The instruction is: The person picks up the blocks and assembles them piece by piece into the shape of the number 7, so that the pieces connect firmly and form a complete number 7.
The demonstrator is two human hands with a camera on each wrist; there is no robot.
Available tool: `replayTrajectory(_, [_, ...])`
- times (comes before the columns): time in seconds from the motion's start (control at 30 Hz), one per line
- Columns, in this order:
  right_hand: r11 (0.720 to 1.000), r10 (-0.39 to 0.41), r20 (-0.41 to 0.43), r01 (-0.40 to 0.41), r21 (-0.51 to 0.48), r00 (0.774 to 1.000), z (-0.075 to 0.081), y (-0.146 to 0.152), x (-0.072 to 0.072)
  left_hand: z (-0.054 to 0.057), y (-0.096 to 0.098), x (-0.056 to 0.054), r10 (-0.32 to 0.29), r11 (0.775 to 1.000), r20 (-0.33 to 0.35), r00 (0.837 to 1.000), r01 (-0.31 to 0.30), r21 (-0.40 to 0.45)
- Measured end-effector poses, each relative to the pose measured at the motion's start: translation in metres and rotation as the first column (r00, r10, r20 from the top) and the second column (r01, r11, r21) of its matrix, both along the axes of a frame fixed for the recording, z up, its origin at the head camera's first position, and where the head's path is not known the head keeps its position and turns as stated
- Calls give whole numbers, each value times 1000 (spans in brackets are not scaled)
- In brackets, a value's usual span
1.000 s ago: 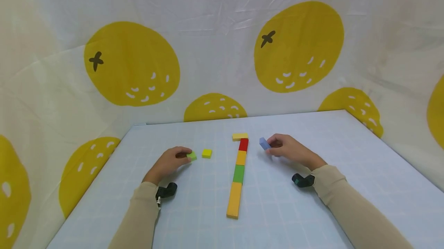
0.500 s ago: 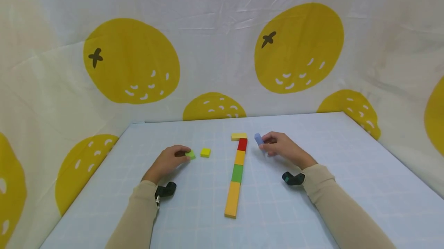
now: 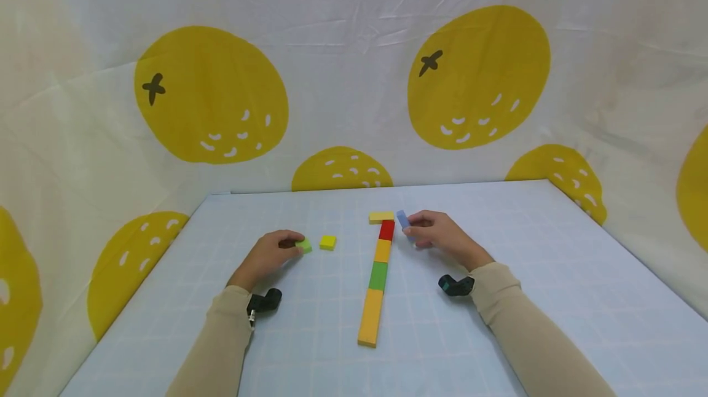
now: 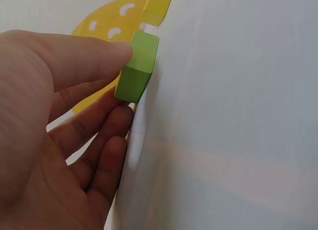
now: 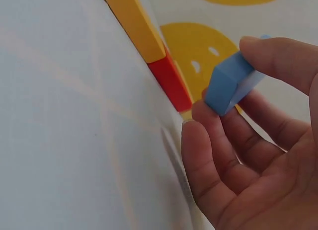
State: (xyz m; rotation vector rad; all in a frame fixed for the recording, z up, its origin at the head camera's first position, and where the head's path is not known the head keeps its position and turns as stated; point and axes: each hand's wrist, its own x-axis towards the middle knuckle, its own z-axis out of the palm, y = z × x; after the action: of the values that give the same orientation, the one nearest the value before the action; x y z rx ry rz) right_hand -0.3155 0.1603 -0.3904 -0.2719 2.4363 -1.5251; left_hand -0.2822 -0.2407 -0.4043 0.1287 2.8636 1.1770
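Hands in narrow pinches: left hand (image 3: pixel 270 255) holds lime block (image 4: pixel 143 53) left of yellow block (image 3: pixel 327 243); right hand (image 3: pixel 444 237) holds blue block (image 5: pixel 226 86) right of red block (image 3: pixel 386 230). Judged light, rigid; grip opposite faces.

The right hand (image 5: pixel 271 178) pinches a light-blue block (image 5: pixel 228 81) clear of the pale, faintly lined tabletop (image 5: pixel 64 125). Toward the tabletop's far edge, an orange block (image 5: pixel 135 24) touches a red block (image 5: pixel 171 83) end to end; beyond hangs white, yellow-patterned cloth (image 5: pixel 293 19).
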Motion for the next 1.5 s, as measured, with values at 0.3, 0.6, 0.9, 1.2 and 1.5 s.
replayTrajectory(0.3, [1000, -6, 7, 6, -1, 1000, -2, -3, 1, 1, 1, 2, -2, 1000, -3, 1000, 2, 8])
replayTrajectory(0.6, [1000, -24, 0, 24, 20, 1000, 1, -8, 3, -3, -4, -3, 22, 1000, 29, 999, -22, 19])
replayTrajectory(0.9, [999, -17, -9, 17, 35, 1000, -1, -10, 0, -2, -3, -3, 36, 999, 50, 998, -38, 29])
replayTrajectory(1.2, [999, 5, -37, -3, 42, 999, 8, -12, -1, -1, -3, -1, 33, 999, 36, 999, -34, 38])
replayTrajectory(1.5, [998, 36, -71, -32, 52, 997, 3, -11, -8, -5, -1, -1, 47, 998, 31, 998, -48, 50])
